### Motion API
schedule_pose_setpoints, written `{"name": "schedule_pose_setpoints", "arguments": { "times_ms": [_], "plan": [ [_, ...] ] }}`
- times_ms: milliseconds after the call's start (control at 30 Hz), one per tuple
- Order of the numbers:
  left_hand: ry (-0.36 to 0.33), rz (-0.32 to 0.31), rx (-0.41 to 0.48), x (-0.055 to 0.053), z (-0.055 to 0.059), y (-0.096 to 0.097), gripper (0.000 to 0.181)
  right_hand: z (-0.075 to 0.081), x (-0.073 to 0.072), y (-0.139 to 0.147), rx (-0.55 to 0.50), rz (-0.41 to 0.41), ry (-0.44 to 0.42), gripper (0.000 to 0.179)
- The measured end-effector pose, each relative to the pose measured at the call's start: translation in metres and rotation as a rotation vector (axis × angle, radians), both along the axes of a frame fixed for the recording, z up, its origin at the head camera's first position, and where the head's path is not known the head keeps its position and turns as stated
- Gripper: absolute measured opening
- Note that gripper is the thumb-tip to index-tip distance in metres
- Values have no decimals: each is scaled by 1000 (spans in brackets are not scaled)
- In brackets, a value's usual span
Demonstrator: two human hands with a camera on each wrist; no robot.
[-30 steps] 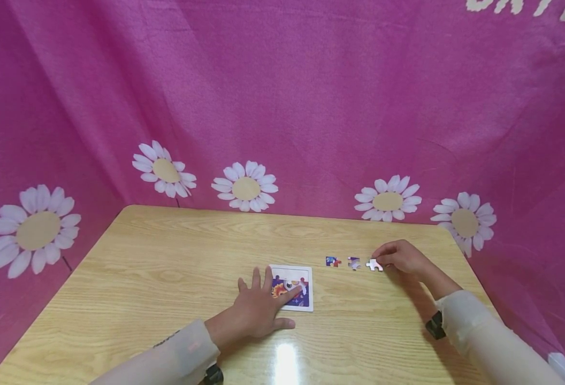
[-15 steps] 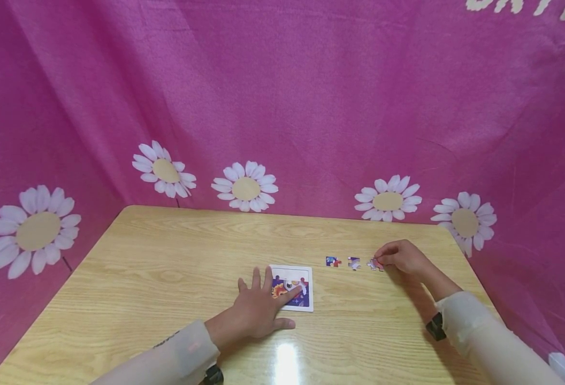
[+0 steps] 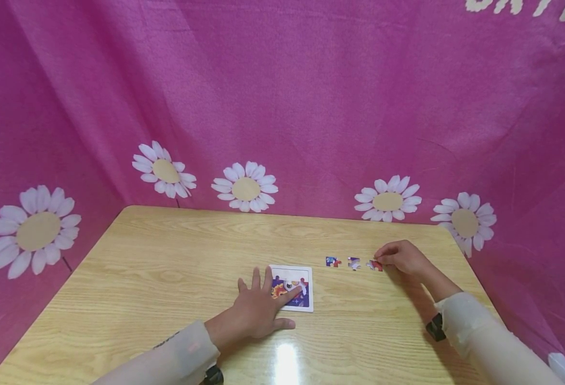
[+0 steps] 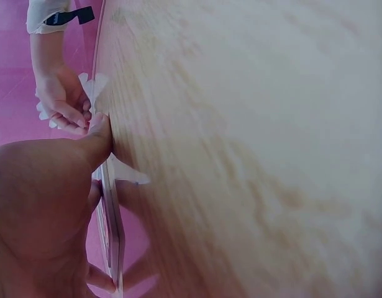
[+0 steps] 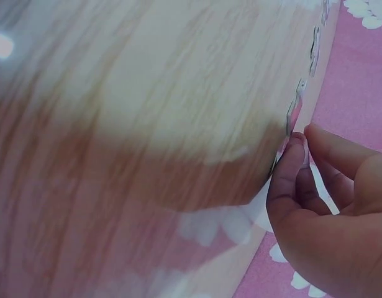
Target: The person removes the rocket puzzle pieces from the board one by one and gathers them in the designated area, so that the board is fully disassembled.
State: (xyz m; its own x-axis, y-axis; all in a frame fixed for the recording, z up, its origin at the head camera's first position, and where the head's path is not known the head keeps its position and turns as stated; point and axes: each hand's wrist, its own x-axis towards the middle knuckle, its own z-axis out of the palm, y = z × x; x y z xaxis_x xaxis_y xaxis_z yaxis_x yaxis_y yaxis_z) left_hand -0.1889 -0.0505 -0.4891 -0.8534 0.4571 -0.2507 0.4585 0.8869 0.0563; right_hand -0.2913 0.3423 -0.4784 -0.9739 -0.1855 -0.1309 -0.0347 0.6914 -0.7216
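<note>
My left hand [image 3: 257, 310] lies with spread fingers across a small square jigsaw puzzle in a white-framed tray [image 3: 311, 291], covering its left part. A purple, orange and white picture shows beside the fingers. The left wrist view shows that hand [image 4: 41, 211] close up, along the tray's thin edge [image 4: 118, 242]. To the right, my right hand [image 3: 403, 258] pinches the near edge of a red and purple puzzle piece [image 3: 374, 265] at the table surface. In the right wrist view, thumb and fingers meet at that piece [image 5: 295, 112], seen almost edge-on.
Two more puzzle pieces lie in a row between tray and right hand: a blue and red one [image 3: 332, 261] and a purple and white one [image 3: 354, 262]. The wooden table [image 3: 176, 256] ends at a pink curtain [image 3: 282, 107] with printed daisies.
The piece at my right fingertips has gone from a white glare to showing red and purple, as its tilt changes. My left hand has stayed in place on the tray.
</note>
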Motion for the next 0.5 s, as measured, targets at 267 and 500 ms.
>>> {"name": "schedule_pose_setpoints", "arguments": {
  "times_ms": [267,500],
  "plan": [
    [2,-1,0,0,0,0,78,7,3,-16,-33,19,18,18],
    [1,-3,6,1,1,0,78,10,4,-39,-137,48,-47,20]
  ]
}}
